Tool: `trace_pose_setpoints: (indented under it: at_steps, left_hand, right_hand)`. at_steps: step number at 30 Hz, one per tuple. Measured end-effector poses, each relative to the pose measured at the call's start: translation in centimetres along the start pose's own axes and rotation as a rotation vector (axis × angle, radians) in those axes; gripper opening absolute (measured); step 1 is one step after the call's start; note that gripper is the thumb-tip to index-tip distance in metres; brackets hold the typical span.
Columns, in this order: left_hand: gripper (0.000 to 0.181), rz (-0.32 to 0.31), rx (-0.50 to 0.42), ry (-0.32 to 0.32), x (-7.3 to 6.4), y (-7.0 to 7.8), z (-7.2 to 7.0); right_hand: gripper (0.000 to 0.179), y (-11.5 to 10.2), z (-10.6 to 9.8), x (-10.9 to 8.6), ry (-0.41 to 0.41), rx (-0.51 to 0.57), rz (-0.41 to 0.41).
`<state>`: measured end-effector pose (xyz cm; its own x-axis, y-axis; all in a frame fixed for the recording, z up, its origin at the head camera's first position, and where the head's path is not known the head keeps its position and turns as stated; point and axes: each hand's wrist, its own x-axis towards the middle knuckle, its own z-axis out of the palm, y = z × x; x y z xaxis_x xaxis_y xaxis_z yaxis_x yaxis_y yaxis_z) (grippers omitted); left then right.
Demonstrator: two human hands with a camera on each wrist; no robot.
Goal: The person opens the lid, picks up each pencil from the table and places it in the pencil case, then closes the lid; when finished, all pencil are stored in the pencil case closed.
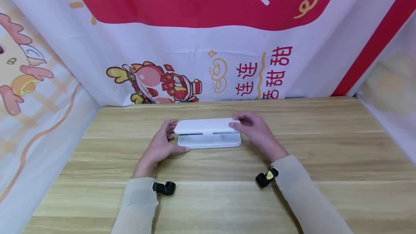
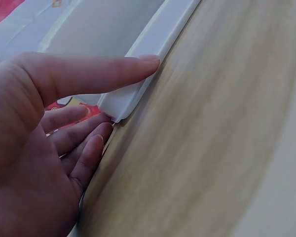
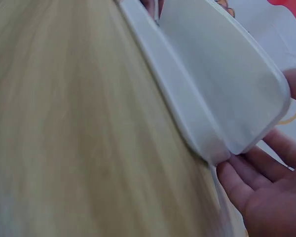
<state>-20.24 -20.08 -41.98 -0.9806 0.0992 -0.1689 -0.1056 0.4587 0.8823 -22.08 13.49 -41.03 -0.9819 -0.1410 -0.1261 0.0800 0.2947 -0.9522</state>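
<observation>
A long white hinged case [image 1: 208, 145] lies on the table, its lid [image 1: 201, 125] tilted up at the back. My left hand [image 1: 157, 145] holds the case's left end, with the thumb along the front edge and the fingers around the end. In the left wrist view the thumb [image 2: 98, 74] lies straight against the base's rim [image 2: 126, 101]. At the other end my right hand [image 1: 256, 131] grips the lid's right corner between thumb and fingers. The lid's pale inside [image 3: 222, 74] faces the right wrist camera. Most of the case's inside is too indistinct to make out.
The case stands on a wood-grain table [image 1: 208, 198], toward its back edge. A printed red and white cloth [image 1: 195, 42] hangs behind, and another patterned cloth [image 1: 42, 93] borders the left. Each wrist wears a small black camera [image 1: 169, 188] on a strap.
</observation>
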Motion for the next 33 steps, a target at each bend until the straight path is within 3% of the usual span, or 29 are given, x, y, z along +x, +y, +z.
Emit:
trace_pose_setpoints:
  at_steps: [5, 10, 15, 18, 24, 26, 33]
  left_hand:
    - [0.104, 0.021, 0.013, -0.012, 0.0, 0.0, 0.0]
    - [0.098, 0.003, 0.070, -0.025, -0.1, 0.0, -0.2]
    - [0.099, -0.010, 0.117, -0.056, -0.2, 0.2, -0.1]
    - [0.095, 0.016, 0.139, -0.053, -0.1, 0.4, 0.2]
    - [0.069, 0.223, 0.246, -0.015, -0.3, 1.2, 0.9]
    - [0.061, 0.262, 0.303, -0.009, -0.5, 1.7, 1.0]
    - [0.058, 0.222, 0.302, -0.018, -0.7, 2.0, 1.1]
  right_hand:
    - [0.076, 0.0, 0.0, -0.6, -0.090, -0.282, -0.058]
    - [0.083, -0.2, 0.3, -1.0, -0.103, -0.456, -0.138]
    - [0.078, -0.3, 0.5, -1.0, -0.076, -0.470, -0.155]
    - [0.072, -0.3, 0.5, -1.0, -0.038, -0.470, -0.168]
    - [0.060, -0.5, 0.5, -1.2, -0.002, -0.508, -0.147]
    - [0.059, -0.6, 0.5, -1.3, -0.005, -0.521, -0.140]
    - [0.063, -0.9, 0.6, -1.3, -0.014, -0.538, -0.142]
